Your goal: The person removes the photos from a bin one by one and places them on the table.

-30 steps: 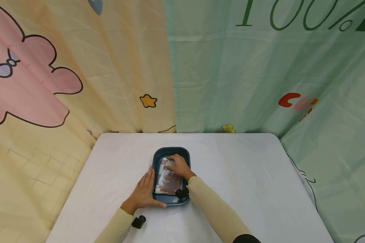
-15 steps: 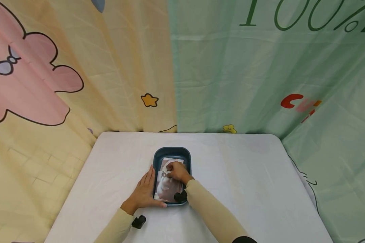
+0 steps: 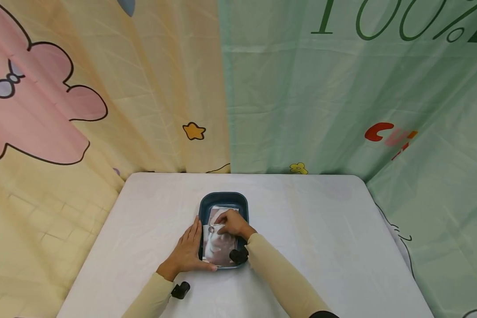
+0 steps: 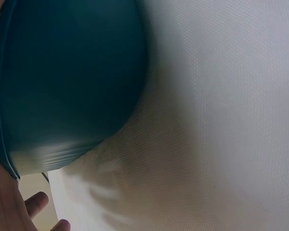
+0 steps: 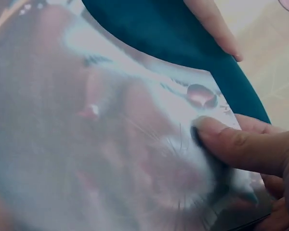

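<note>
Since one second ago, the right hand (image 3: 233,223) has moved slightly lower in the head view, together with the photo card (image 3: 218,251). Its thumb and fingers pinch this card near its upper edge. To the card's left, the left hand (image 3: 188,249) rests straight fingers along the blue tray (image 3: 224,195), within whose outline the card lies. Card is glossy (it reflects much light), tray smooth, round-cornered; white tablecloth (image 3: 314,234), lower frame, is finely textured.

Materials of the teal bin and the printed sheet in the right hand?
Teal bin: probably moulded plastic, smooth satin finish; soft sheen, rounded corners, thin rim.
Printed sheet: likely coated paper or thin card, glossy; whitish glare washes over the print.
</note>
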A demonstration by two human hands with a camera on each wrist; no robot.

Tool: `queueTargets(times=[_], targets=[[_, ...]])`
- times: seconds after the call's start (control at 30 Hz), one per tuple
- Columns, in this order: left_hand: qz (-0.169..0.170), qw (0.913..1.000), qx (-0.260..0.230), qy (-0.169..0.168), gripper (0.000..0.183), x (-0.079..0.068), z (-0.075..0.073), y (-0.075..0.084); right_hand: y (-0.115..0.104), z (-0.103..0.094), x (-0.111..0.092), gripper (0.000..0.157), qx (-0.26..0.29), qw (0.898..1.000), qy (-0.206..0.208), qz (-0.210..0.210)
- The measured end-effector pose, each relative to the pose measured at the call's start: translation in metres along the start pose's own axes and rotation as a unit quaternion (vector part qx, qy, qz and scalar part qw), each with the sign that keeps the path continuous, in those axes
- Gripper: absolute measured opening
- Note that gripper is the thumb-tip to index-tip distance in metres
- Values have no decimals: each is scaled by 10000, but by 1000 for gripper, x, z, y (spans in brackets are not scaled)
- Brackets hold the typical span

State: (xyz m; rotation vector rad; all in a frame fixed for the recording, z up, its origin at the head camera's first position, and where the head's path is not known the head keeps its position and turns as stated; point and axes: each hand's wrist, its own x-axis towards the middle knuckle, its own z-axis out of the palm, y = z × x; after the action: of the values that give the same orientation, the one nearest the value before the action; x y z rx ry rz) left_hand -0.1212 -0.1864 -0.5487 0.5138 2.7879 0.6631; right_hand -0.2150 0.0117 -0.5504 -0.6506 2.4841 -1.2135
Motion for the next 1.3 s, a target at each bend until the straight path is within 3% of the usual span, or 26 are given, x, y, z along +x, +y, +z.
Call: queueTargets(times=[0.23,0.47,0.8,1.07,1.3], targets=[[21,10000,-22,16,147,0,0,0,0,-1,-1,13,52,9984,428,-362],[11,10000,-34,-5,145,1,0,0,-1,-2,-4,7,-30,9980,295,-566],[-13,10000,-88,-2,145,0,-1,2,-2,-3,-3,17,-150,9970,109,-758],[-52,10000,-53,-3,146,0,0,1,-5,-4,-6,12,-74,9921,367,-1195],[13,9999,-89,71,145,1,0,1,-5,-7,-7,10,-43,9950,302,-947]])
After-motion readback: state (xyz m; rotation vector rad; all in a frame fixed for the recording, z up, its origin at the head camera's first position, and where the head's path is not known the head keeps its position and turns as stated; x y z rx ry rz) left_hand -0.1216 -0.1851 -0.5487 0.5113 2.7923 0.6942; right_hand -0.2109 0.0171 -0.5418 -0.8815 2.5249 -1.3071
